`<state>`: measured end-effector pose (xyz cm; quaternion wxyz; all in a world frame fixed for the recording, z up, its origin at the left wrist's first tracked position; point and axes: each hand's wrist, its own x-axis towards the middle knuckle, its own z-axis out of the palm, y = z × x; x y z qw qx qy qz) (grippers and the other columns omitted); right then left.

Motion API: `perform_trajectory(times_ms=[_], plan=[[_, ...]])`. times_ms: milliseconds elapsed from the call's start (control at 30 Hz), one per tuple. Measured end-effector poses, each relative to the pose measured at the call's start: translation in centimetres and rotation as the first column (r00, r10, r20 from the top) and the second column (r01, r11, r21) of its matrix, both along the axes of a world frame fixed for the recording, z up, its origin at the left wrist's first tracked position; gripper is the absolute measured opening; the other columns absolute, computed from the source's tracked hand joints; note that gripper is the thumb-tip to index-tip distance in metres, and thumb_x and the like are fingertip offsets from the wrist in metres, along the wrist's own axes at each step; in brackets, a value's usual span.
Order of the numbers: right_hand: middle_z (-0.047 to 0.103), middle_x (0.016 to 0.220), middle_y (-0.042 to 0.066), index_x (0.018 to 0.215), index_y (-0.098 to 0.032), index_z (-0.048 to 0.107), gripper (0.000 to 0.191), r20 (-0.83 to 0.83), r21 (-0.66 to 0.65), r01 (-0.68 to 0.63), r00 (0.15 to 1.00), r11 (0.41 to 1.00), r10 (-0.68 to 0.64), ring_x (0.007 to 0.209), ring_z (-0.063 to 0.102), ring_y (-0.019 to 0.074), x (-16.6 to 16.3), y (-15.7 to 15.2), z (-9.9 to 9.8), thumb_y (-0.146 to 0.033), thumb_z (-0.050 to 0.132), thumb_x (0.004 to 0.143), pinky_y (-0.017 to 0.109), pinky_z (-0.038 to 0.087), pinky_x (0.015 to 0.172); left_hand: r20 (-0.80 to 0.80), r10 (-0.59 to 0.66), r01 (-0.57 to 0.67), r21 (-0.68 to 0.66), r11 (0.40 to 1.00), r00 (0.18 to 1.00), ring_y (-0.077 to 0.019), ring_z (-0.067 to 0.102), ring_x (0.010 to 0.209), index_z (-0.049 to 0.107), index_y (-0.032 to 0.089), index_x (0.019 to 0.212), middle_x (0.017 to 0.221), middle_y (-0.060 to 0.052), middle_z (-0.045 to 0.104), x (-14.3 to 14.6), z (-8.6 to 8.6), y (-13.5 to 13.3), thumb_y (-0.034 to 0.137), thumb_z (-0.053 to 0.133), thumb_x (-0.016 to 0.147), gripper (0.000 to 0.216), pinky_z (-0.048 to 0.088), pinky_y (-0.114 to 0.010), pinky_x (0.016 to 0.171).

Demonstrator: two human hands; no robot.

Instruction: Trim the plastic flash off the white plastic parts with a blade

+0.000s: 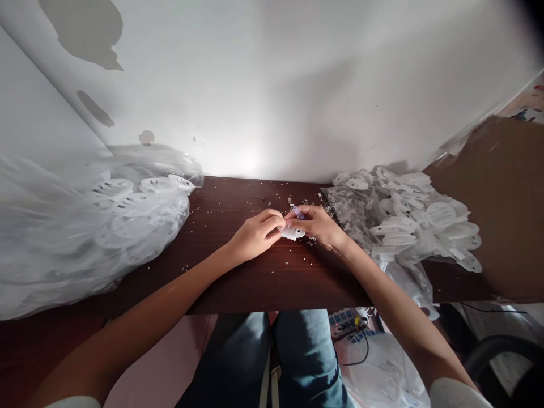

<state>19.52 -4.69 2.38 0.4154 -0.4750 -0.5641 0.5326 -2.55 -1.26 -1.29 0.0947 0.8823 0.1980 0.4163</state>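
At the middle of the dark table, a white slotted plastic piece (292, 231) is held between my two hands. My left hand (259, 231) is closed, its fingers pinching the piece's left end. In my closed right hand (321, 225) is a small purple-handled tool (298, 213); its working end is hidden by the fingers. The right thumb lies against the piece. Small white plastic scraps (312, 241) are scattered under and around both hands.
A large clear bag (144, 226) of similar white pieces fills the left side. To the right, loose white pieces (425, 212) are piled beside a clear bag with small scraps (351, 209). A cardboard box (497, 209) stands at far right. A white wall (238, 85) backs the table (263, 283).
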Motion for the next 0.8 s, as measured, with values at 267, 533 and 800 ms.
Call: perform_trajectory(times_ms=[267,533,800], plan=[[0.054,0.066,-0.004,0.096,-0.02,0.076,0.034,-0.151,-0.097,-0.044,0.988,0.994,0.029,0.051,0.032,0.0078,-0.11,-0.26,0.04,-0.048,0.084,0.078,0.026,0.022,0.047,0.018,-0.008,0.008,-0.018,1.0,1.0,-0.0177,0.072,0.098,0.062,0.025,0.102,0.107,-0.006,0.071,0.05,0.11,-0.24,0.012,0.065,0.093,0.015,0.06,-0.031,0.086],[0.04,0.058,-0.006,0.076,-0.019,0.066,0.038,-0.109,-0.141,-0.009,0.994,0.99,-0.007,0.05,0.026,0.0074,-0.07,-0.29,0.02,-0.052,0.085,0.077,0.027,0.016,0.046,0.075,0.02,-0.02,0.0,1.0,0.997,-0.0189,0.072,0.101,0.061,0.024,0.109,0.109,-0.006,0.071,-0.01,0.26,-0.36,0.011,0.067,0.092,0.023,0.061,-0.033,0.09],[0.041,0.059,-0.007,0.079,-0.018,0.068,0.04,-0.115,-0.158,-0.015,0.993,0.987,-0.003,0.049,0.024,0.0059,-0.41,-0.46,-0.02,-0.052,0.087,0.075,0.026,0.014,0.046,0.011,0.056,-0.057,0.122,0.991,0.998,-0.0235,0.072,0.103,0.062,0.021,0.117,0.114,-0.01,0.073,-0.07,0.58,-0.18,0.011,0.074,0.087,0.034,0.06,-0.038,0.092]])
